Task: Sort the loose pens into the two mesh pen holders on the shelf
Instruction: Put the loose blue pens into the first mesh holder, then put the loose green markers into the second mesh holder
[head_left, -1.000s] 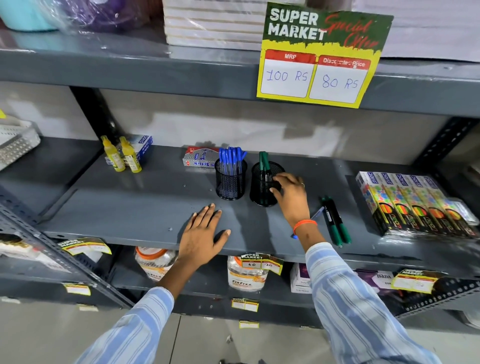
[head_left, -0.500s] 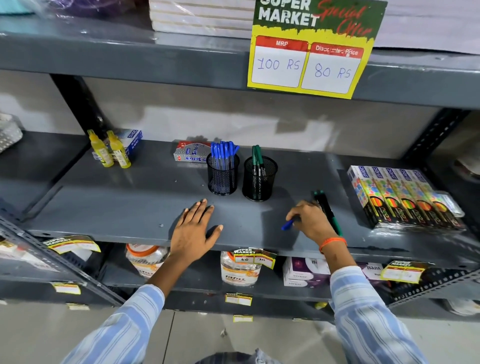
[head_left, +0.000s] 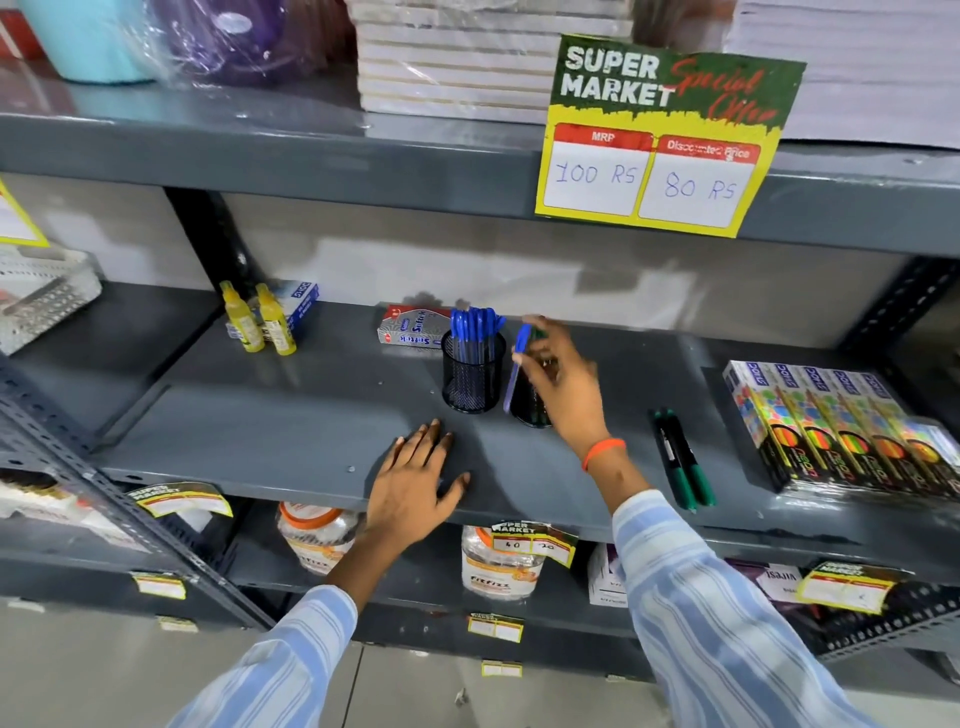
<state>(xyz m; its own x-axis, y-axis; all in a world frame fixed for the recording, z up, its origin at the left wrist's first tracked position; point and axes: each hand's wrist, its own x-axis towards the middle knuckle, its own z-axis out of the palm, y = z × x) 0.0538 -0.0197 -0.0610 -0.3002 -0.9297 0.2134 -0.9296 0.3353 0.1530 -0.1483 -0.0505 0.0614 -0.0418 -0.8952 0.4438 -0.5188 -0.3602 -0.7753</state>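
The right hand (head_left: 558, 382) is raised over the grey shelf (head_left: 291, 415), fingers pinched around a blue pen (head_left: 518, 364) that it holds nearly upright, cap end up, just beside and slightly in front of the right mesh holder (head_left: 530, 410). That holder is mostly hidden behind the hand and the pen. Just to its left stands the other mesh holder (head_left: 472, 371), filled with blue pens (head_left: 475, 332) standing upright. The left hand (head_left: 418, 488) lies flat and open, palm down, on the front edge of the shelf, gripping nothing. Two green pens (head_left: 683, 460) lie side by side on the shelf to the right of the right wrist, between it and a row of marker boxes (head_left: 836, 426).
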